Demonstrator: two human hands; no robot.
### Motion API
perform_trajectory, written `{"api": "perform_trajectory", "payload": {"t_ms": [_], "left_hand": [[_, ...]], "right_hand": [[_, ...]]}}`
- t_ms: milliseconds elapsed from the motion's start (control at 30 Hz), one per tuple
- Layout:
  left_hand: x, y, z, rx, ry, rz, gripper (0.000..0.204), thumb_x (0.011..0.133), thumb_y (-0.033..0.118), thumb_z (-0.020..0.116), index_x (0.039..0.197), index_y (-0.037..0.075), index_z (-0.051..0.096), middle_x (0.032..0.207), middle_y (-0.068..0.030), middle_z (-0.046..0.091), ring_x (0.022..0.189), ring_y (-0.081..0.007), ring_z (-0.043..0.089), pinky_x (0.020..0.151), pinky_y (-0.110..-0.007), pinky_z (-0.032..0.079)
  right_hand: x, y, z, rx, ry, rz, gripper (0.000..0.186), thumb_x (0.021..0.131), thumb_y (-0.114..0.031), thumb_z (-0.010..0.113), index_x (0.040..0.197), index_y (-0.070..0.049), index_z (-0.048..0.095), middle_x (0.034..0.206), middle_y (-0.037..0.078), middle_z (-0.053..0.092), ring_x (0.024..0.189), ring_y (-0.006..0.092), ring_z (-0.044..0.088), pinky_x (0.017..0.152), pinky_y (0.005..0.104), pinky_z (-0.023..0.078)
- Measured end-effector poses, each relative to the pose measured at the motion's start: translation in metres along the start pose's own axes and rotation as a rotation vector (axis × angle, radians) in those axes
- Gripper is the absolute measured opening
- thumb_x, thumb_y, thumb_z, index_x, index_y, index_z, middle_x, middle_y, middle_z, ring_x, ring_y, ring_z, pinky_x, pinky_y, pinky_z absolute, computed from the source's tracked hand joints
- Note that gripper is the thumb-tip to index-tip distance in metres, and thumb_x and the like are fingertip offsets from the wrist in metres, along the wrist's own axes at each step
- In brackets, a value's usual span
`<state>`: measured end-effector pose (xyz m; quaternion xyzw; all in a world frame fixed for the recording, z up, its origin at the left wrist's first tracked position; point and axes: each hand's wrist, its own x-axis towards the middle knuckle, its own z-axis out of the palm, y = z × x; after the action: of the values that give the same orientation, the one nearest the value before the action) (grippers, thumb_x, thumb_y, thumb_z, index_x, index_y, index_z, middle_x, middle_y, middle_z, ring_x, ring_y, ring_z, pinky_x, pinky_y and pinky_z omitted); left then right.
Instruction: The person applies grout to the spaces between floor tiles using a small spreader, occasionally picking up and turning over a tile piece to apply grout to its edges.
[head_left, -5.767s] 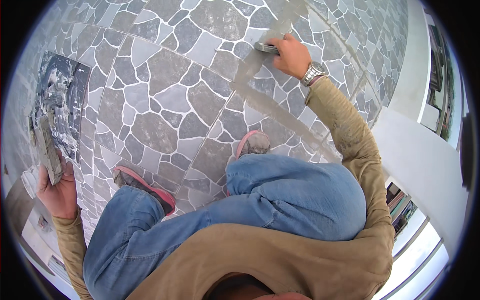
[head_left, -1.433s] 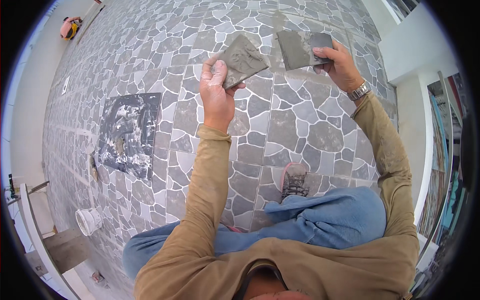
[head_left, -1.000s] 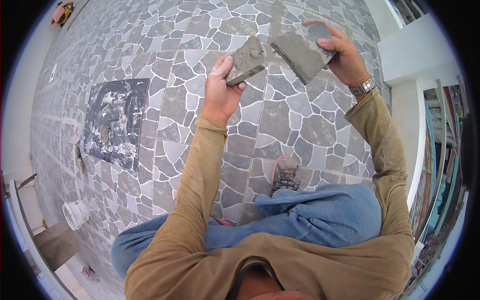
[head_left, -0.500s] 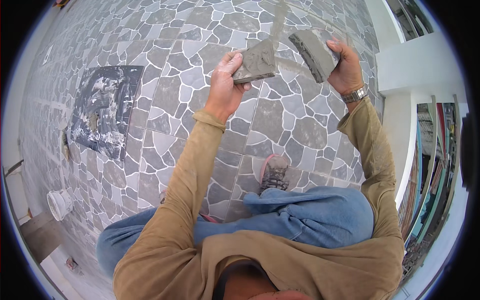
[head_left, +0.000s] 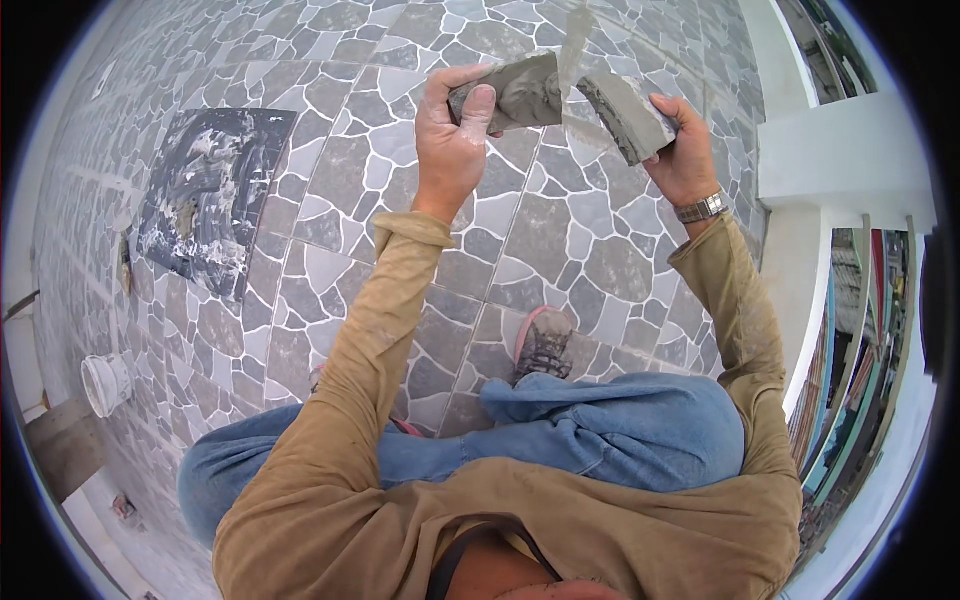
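Head view: two paste-laden pieces held up over the floor (head_left: 612, 265)

The left hand (head_left: 450, 145) grips a flat slab-like piece (head_left: 510, 97) with wet grey paste (head_left: 542, 88) across its face, thumb on top and the other fingers wrapped around its edges. The right hand (head_left: 686, 155) has its fingers closed on a flat spreader (head_left: 632, 115), tilted, with a thick ridge of paste along the edge nearer the slab-like piece. The two pieces are near each other, with a narrow gap between, above the stone-patterned floor; a grey smear (head_left: 577, 40) runs across it beyond them.

Handling this well probably calls for a firm left grip with the slab-like piece near level, so the soft paste does not slide off, and a light, shallow-angled stroke from the right wrist to gather an even load. Ragged paste at the edges could drop, so working the pieces close together would help.

No brand, label or lettering can be read. Any marks on the white bucket (head_left: 107, 385) are too small to make out.
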<state>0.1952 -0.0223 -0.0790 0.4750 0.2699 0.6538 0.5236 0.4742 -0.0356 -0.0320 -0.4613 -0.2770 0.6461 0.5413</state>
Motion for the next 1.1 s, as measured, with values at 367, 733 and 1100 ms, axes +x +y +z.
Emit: {"api": "perform_trajectory", "payload": {"t_ms": [367,733,1100], "left_hand": [[-0.002,-0.006,0.005,0.438,-0.02,0.374,0.019,0.099,0.012,0.065,0.117,0.006,0.062,0.112,-0.0065,0.066,0.096,-0.0134,0.065,0.079,-0.027,0.056],[-0.006,-0.021,0.008,0.447,-0.031,0.35,0.018,0.098,0.003,0.064,0.115,0.007,0.063,0.11,-0.0074,0.068,0.099,-0.0145,0.065,0.087,-0.028,0.054],[-0.026,-0.029,0.016,0.436,-0.116,0.337,0.022,0.095,-0.002,0.065,0.114,0.009,0.064,0.113,-0.0079,0.069,0.103,-0.0156,0.065,0.09,-0.029,0.053]], "right_hand": [[-0.008,-0.003,0.028,-0.127,0.057,-0.108,0.017,0.095,-0.024,0.061,0.097,-0.008,0.062,0.088,0.001,0.065,0.072,0.0108,0.059,0.054,0.027,0.039],[-0.008,0.001,0.037,-0.242,0.161,-0.226,0.012,0.09,-0.017,0.066,0.089,-0.006,0.06,0.079,0.002,0.06,0.063,0.0115,0.053,0.049,0.0297,0.036],[0.01,0.017,0.029,-0.196,0.304,-0.306,0.014,0.086,-0.014,0.068,0.091,-0.004,0.059,0.077,0.003,0.059,0.061,0.0127,0.052,0.048,0.0294,0.036]]}}
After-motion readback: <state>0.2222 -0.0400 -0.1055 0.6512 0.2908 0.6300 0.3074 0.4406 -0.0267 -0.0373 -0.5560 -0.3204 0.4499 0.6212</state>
